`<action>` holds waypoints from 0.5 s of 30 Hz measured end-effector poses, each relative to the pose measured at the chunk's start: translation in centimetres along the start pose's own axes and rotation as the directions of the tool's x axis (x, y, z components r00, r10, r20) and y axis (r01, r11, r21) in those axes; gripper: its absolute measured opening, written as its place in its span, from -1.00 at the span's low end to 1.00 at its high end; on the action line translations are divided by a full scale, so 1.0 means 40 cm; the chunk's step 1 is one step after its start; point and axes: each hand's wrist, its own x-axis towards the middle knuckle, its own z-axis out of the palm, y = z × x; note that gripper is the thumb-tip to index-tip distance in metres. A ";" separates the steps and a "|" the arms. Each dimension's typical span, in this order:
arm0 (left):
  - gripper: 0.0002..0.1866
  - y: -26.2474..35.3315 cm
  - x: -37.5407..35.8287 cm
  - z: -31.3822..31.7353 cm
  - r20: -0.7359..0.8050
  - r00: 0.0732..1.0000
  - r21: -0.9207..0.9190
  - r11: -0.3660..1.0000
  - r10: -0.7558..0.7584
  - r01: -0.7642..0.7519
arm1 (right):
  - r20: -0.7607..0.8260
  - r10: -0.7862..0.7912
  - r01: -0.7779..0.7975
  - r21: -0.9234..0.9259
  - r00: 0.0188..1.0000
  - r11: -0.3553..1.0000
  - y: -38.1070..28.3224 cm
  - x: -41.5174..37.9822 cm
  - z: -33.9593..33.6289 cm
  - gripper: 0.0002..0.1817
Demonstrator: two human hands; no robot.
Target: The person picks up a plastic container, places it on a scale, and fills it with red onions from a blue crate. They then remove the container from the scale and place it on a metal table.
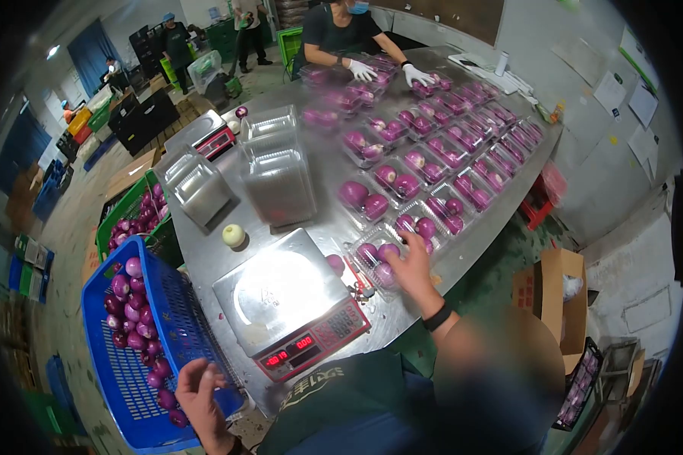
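My right hand (pixel 410 265), with a dark band on its wrist, grips the edge of a clear plastic tray of red onions (pixel 366 252) at the near end of the rows. Part of that tray is covered by the fingers. My left hand (pixel 199 390) is over the near side of the blue basket (pixel 176 318), its fingers loosely bent and apart, nothing in them. Several red onions (pixel 135 315) lie in the basket. Between my hands sits a digital scale (pixel 284 292) with a bare steel plate and lit red digits. A peeled pale onion (pixel 234 236) rests beyond it.
Stacks of clear trays (pixel 275 171) stand on the steel table (pixel 326 182), near a second scale (pixel 218 142). Filled trays (pixel 432 163) cover its right side. Opposite, a co-worker's gloved hands (pixel 417 74) touch trays. A green crate (pixel 140 216) of onions adjoins the basket.
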 end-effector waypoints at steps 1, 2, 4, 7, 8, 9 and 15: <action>-0.77 0.007 -0.005 -0.021 -0.040 0.998 0.014 0.999 0.043 -0.042 | 0.055 -0.070 0.070 0.006 0.996 0.998 -0.026 0.034 0.023 -0.48; -0.77 0.013 -0.010 -0.042 -0.083 0.993 0.030 0.996 0.085 -0.083 | 0.063 -0.128 0.127 0.033 0.990 0.991 -0.068 0.068 0.050 -0.52; -0.79 0.027 -0.015 -0.093 -0.114 0.985 0.101 0.988 0.129 -0.118 | 0.093 -0.253 0.244 0.101 0.963 0.965 -0.172 0.134 0.102 -0.59; -0.80 0.050 -0.032 -0.206 -0.159 0.976 0.278 0.955 0.148 -0.100 | 0.155 -0.412 0.401 0.099 0.898 0.911 -0.292 0.241 0.202 -0.59; -0.80 0.056 -0.038 -0.242 -0.205 0.967 0.309 0.948 0.149 -0.080 | 0.165 -0.481 0.470 0.099 0.861 0.877 -0.323 0.274 0.245 -0.59; -0.81 0.063 -0.041 -0.276 -0.244 0.958 0.337 0.940 0.152 -0.063 | 0.163 -0.546 0.538 0.097 0.821 0.837 -0.346 0.305 0.283 -0.60; -0.83 0.061 -0.031 -0.533 -0.376 0.913 0.609 0.785 0.158 0.115 | 0.552 -0.569 0.734 -0.121 0.609 0.669 -0.409 0.447 0.459 -0.53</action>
